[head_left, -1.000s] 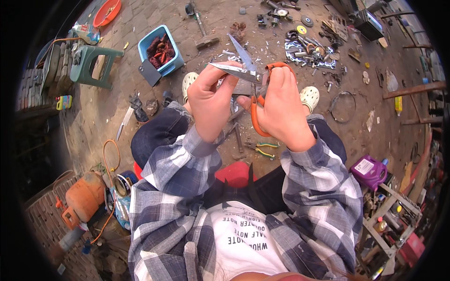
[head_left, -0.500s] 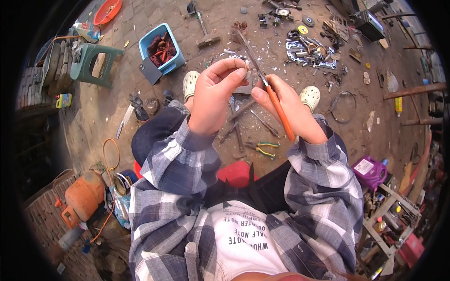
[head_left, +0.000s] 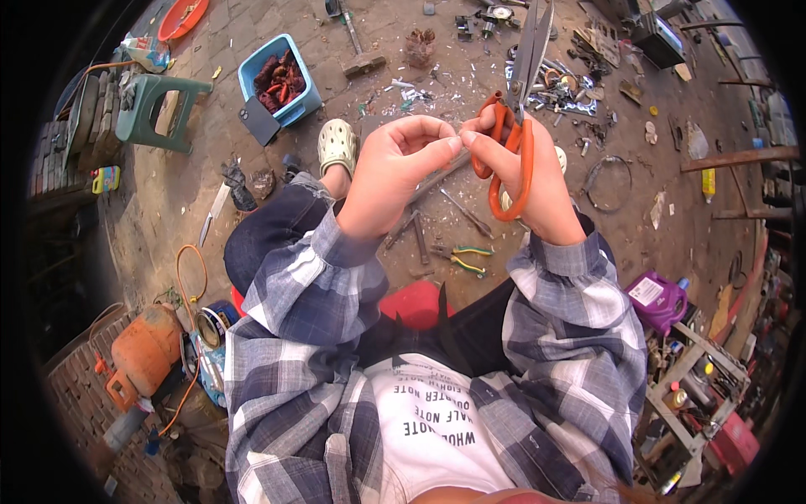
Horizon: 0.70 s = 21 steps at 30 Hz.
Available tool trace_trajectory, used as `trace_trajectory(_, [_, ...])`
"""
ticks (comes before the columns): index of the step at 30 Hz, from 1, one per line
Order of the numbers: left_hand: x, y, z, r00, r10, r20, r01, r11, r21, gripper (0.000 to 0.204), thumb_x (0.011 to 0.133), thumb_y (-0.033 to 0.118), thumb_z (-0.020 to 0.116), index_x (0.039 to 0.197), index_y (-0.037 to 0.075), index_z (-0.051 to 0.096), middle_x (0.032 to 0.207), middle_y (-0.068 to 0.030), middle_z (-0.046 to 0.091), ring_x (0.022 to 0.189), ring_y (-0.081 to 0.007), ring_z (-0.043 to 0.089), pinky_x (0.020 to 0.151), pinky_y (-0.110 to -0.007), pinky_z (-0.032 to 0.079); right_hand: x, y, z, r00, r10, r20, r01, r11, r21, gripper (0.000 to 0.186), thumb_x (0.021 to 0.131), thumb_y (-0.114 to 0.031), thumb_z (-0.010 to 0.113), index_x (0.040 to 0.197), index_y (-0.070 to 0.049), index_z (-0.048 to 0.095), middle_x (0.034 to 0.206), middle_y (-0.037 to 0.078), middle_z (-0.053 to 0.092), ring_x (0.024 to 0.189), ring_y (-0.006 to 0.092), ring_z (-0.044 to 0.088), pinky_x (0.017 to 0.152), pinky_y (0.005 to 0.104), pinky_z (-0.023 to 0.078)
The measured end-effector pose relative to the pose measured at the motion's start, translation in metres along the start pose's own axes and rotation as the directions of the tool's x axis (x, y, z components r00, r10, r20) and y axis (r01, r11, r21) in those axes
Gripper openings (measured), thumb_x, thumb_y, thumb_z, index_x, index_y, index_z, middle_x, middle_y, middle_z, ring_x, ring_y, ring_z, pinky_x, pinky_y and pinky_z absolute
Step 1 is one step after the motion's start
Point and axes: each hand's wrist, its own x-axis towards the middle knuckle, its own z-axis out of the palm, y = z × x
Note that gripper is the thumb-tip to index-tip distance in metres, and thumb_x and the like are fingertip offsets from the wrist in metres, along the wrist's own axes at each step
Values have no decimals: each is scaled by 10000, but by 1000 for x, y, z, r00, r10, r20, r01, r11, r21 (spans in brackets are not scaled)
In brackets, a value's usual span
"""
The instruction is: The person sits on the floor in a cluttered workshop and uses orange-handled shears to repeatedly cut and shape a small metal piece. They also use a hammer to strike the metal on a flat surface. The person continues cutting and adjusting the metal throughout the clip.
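Note:
My right hand (head_left: pixel 544 189) holds a pair of large scissors (head_left: pixel 527 63) with orange handles, the blades pointing away from me and slightly apart. Its thumb and forefinger reach past the handle loops and meet the fingertips of my left hand (head_left: pixel 390 172). My left hand is closed in a pinch; whatever lies between the fingertips is too small and covered to make out. Below the hands on the ground lie pliers (head_left: pixel 463 259) with yellow-green grips, a thin tool (head_left: pixel 467 212) with a brown handle and a dark hammer-like tool (head_left: pixel 421 239).
Ahead on the left stands a blue bin (head_left: pixel 304 105) of reddish-brown pieces, beside a green stool (head_left: pixel 164 113). A coppery tangle (head_left: pixel 420 48) lies far ahead. Metal parts (head_left: pixel 571 92) are heaped ahead right. A knife (head_left: pixel 216 210) lies left; a purple jug (head_left: pixel 659 302) stands right.
My right hand has turned the scissors, so the handle loops now show broadside and the blades point straight ahead rather than ahead-left. The fingertips of both hands have come together.

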Motion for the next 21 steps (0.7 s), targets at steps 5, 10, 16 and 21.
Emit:
trace_trajectory(5, [-2, 3, 5, 997, 69, 21, -71, 977, 201, 137, 863, 99, 638, 956, -1, 627, 897, -11, 624, 796, -78, 558, 729, -230, 449, -2, -9, -6, 999, 22, 26, -18, 992, -128, 204, 840, -114, 652, 916, 4, 503, 847, 44, 587, 792, 101, 562, 699, 253, 467])
trace_trajectory(10, [0, 2, 2, 993, -42, 114, 51, 996, -77, 153, 882, 98, 619, 980, -19, 624, 889, -11, 613, 803, -76, 542, 736, -221, 441, -3, -3, -6, 993, -41, 113, 40, 999, 5, 178, 867, -60, 602, 944, -2, 452, 876, 51, 572, 776, 95, 548, 681, 251, 470])
trace_trajectory(16, [-2, -3, -1, 937, -194, 290, 301, 870, -391, 192, 922, 177, 578, 1026, 23, 625, 921, -1, 588, 869, -82, 519, 818, -249, 411, -3, 5, -1, 963, -209, 169, 210, 978, 16, 142, 889, 5, 535, 938, -14, 403, 936, 74, 537, 779, 102, 538, 658, 243, 476])
trace_trajectory(21, [-4, 2, 0, 932, -180, 315, 306, 856, -417, 203, 925, 175, 570, 1051, 18, 603, 911, -8, 583, 834, -87, 529, 735, -229, 437, -3, 0, 1, 980, -116, 160, 86, 979, 183, 142, 885, -8, 540, 945, -30, 413, 949, 68, 537, 793, 109, 538, 694, 256, 468])
